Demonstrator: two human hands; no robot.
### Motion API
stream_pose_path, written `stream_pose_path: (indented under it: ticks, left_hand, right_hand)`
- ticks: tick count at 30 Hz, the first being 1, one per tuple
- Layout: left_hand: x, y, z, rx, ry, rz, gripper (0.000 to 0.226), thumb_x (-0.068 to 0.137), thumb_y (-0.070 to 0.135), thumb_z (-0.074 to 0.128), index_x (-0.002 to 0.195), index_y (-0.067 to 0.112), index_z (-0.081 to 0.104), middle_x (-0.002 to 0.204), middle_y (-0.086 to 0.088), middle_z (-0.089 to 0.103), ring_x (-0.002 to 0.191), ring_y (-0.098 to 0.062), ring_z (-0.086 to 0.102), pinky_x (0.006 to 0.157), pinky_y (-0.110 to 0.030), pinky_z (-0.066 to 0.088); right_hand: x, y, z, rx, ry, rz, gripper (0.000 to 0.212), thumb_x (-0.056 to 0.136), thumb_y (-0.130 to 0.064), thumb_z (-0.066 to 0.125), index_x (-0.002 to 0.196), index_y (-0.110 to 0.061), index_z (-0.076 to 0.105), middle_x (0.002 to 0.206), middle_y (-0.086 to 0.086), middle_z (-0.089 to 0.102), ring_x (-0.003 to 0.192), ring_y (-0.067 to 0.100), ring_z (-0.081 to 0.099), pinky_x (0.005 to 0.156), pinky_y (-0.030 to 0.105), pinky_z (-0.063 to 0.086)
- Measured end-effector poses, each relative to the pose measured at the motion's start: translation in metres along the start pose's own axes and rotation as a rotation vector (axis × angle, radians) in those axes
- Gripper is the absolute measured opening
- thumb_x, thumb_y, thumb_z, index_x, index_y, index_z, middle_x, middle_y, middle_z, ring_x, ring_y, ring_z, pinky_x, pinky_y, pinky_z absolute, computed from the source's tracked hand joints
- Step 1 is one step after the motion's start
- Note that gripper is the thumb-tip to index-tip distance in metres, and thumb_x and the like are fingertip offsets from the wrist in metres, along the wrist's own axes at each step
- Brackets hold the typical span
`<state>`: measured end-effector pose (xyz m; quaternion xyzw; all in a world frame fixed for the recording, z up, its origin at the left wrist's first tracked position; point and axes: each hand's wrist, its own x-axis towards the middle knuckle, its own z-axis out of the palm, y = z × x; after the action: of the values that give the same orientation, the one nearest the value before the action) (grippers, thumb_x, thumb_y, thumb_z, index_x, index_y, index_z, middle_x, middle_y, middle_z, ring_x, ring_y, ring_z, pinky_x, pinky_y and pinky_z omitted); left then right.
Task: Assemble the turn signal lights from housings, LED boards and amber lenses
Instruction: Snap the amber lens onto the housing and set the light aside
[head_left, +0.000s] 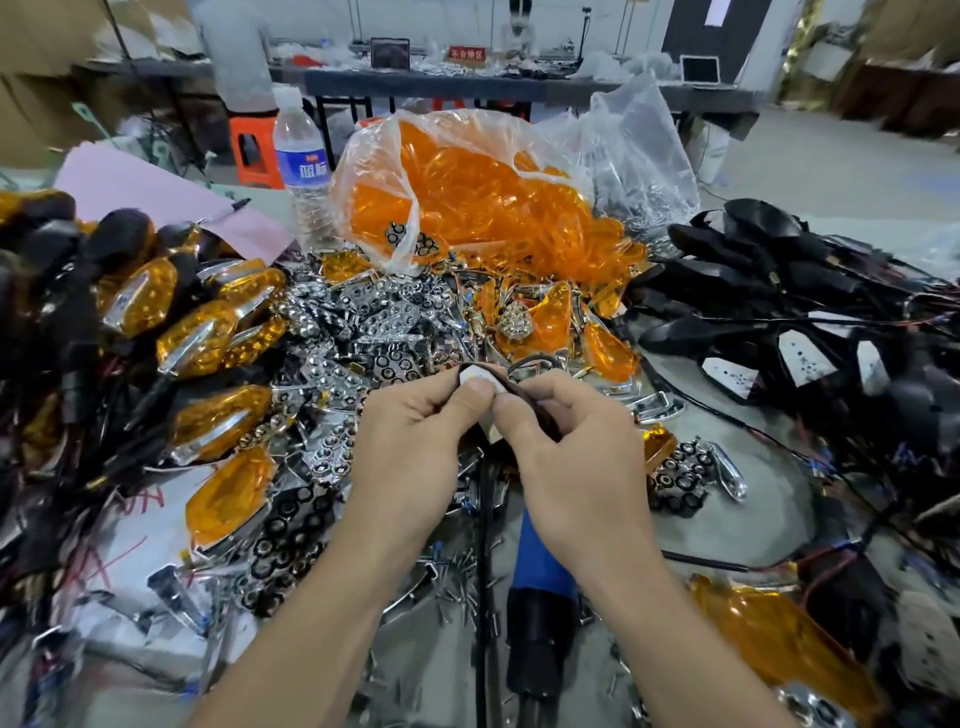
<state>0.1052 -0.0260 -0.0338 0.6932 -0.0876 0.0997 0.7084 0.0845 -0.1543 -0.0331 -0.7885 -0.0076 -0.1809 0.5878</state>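
Black plastic housing (537, 410) with a white LED board (474, 372) seated in its open face, held up over the middle of the grey desk (769, 493), just in front of the heaped parts. Left grip (410, 441) narrow, thumb and curled fingers pinching the housing's left edge. Right grip (576, 452) likewise narrow, thumb tip touching the left thumb on the board, fingers curled round the housing's right side. Thin black wire (485, 499) hanging from under the housing toward the near edge. Directly beneath the wrists, a blue-and-black hand tool (540, 571) lying on the desk among small loose metal screws (457, 582). Behind the grips, a wide pile of chrome reflector plates (358, 322) mixed with loose amber lenses (556, 317). Farther back, a clear plastic bag (467, 197) stuffed with more amber lenses, its mouth open toward the pile. To the left, a heap of finished amber-and-chrome lights (197, 338) with tangled wires. To the right, a heap of black wired housings (769, 291), several showing white boards. At the back left, a clear water bottle (304, 166) standing upright beside a pink paper sheet (119, 179).
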Motion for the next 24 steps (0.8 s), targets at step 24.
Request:
stream_pose_path:
  ticks: [24]
  left_hand:
    - [0.012,-0.004,-0.013,-0.087,0.257,-0.236,0.032,0.104,0.033,0.059,0.085,0.02,0.082,0.083,-0.007,0.078,0.078,-0.027,0.07,0.072,-0.044,0.058]
  right_hand:
    - [0.01,-0.014,-0.003,-0.079,-0.062,0.002,0.021,0.099,-0.043,0.06,0.091,-0.033,0.078,0.08,-0.022,0.073,0.08,-0.001,0.068,0.071,0.023,0.052]
